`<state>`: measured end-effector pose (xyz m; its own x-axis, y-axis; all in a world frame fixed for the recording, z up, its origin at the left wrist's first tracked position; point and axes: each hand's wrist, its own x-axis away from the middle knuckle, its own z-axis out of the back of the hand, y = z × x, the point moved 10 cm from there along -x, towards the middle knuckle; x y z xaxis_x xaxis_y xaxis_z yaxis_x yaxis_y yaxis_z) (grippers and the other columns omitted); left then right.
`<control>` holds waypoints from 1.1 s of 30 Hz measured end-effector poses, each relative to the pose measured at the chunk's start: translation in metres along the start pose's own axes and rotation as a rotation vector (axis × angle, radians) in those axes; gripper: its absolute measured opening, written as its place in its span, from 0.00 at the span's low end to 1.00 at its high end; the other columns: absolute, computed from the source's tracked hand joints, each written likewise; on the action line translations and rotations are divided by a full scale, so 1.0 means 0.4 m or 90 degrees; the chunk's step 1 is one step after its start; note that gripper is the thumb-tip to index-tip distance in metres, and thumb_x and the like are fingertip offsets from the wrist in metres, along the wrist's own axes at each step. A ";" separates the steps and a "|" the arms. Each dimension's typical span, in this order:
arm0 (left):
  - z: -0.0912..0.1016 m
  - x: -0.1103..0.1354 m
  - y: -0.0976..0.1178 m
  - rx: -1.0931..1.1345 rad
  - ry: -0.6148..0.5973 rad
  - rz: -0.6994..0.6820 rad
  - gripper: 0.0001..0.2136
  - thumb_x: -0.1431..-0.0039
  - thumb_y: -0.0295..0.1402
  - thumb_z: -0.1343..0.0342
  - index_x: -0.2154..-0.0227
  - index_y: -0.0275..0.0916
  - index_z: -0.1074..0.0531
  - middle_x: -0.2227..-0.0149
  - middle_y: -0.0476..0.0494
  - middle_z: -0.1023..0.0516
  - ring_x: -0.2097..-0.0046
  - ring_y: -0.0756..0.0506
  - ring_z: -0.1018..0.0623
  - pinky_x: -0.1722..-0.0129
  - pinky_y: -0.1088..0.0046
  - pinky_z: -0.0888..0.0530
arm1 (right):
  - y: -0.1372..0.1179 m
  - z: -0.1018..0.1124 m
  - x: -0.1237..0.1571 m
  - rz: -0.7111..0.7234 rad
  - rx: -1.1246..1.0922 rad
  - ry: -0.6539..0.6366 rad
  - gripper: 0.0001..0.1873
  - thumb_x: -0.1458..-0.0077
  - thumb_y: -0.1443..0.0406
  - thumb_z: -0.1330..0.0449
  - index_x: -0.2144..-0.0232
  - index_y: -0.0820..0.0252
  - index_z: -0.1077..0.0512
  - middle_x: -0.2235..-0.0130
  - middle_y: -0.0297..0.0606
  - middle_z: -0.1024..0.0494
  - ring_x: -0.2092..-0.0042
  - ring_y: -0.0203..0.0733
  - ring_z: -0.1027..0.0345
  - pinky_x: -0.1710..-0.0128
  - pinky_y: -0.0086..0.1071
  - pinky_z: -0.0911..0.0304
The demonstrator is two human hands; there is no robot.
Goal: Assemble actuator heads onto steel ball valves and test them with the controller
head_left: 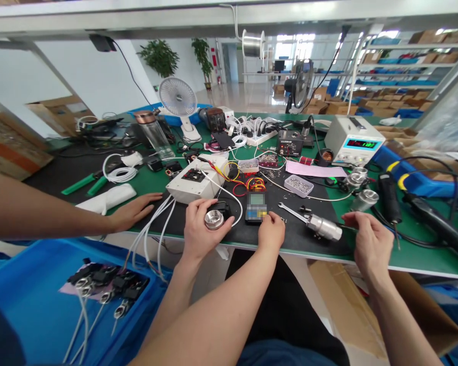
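Note:
My left hand (200, 229) is closed around a motorised valve, its round metal port (214, 219) facing up and its black housing (222, 207) behind. A white cable loops beside the valve. At the right, my right hand (372, 241) has thumb and fingers pinched near a thin dark rod (345, 226); its kind is unclear. Left of that hand lies a metal valve fitting (324, 227), close to an open-end wrench (292, 212). Between my hands, a co-worker's hand (270, 231) touches a small meter (256, 207). Another person's hand (135, 211) rests flat at the left.
A white control box (196, 180) with cables stands left of centre. Screw trays (298, 186), a power supply (353, 142) and an electric screwdriver (389, 198) are around. A blue bin (30, 284) with valves sits lower left. The co-worker's forearm crosses before me.

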<state>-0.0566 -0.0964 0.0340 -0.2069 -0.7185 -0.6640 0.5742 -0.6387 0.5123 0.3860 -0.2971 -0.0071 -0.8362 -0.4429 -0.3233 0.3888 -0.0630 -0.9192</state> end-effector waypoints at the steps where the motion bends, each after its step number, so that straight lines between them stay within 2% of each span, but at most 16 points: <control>1: 0.000 0.000 -0.001 0.003 -0.001 0.001 0.26 0.43 0.45 0.30 0.43 0.51 0.28 0.45 0.37 0.28 0.41 0.31 0.25 0.40 0.41 0.25 | 0.000 0.002 0.000 -0.004 0.003 0.001 0.16 0.39 0.57 0.41 0.66 0.60 0.18 0.64 0.38 0.17 0.61 0.45 0.24 0.57 0.35 0.32; 6: 0.001 0.002 0.003 -0.001 -0.007 0.004 0.27 0.44 0.45 0.30 0.42 0.51 0.29 0.46 0.36 0.29 0.41 0.31 0.25 0.40 0.42 0.25 | -0.006 0.009 0.006 -0.016 0.018 0.009 0.15 0.38 0.57 0.41 0.66 0.58 0.17 0.64 0.38 0.17 0.60 0.47 0.22 0.56 0.36 0.32; 13: 0.002 0.005 0.006 -0.037 -0.007 0.012 0.25 0.45 0.41 0.29 0.46 0.47 0.29 0.47 0.38 0.28 0.42 0.34 0.24 0.41 0.50 0.23 | -0.010 0.017 0.016 -0.024 0.043 0.028 0.14 0.40 0.58 0.41 0.66 0.57 0.17 0.64 0.40 0.16 0.58 0.52 0.21 0.55 0.41 0.33; 18: 0.002 0.006 0.005 -0.042 -0.003 0.018 0.24 0.45 0.40 0.29 0.47 0.47 0.28 0.46 0.38 0.28 0.42 0.35 0.24 0.40 0.52 0.23 | -0.007 0.018 0.012 -0.027 0.043 0.033 0.14 0.41 0.58 0.41 0.66 0.57 0.16 0.64 0.40 0.16 0.59 0.51 0.22 0.56 0.41 0.32; 25: 0.000 0.008 -0.001 -0.037 -0.001 0.021 0.24 0.45 0.41 0.29 0.47 0.46 0.28 0.46 0.39 0.28 0.42 0.35 0.24 0.39 0.52 0.24 | -0.009 0.012 0.011 -0.021 0.033 0.029 0.15 0.41 0.57 0.40 0.66 0.60 0.17 0.65 0.40 0.17 0.60 0.48 0.22 0.57 0.36 0.31; 33: -0.001 0.009 0.001 -0.024 -0.002 0.029 0.23 0.44 0.41 0.30 0.46 0.46 0.27 0.46 0.37 0.28 0.42 0.34 0.24 0.39 0.49 0.24 | -0.010 0.013 0.011 -0.012 0.032 0.031 0.14 0.39 0.58 0.39 0.66 0.61 0.18 0.66 0.41 0.18 0.61 0.46 0.23 0.55 0.38 0.30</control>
<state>-0.0570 -0.0991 0.0317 -0.1821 -0.7476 -0.6388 0.6124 -0.5945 0.5211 0.3827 -0.3036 -0.0038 -0.8608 -0.3976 -0.3177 0.3906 -0.1160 -0.9132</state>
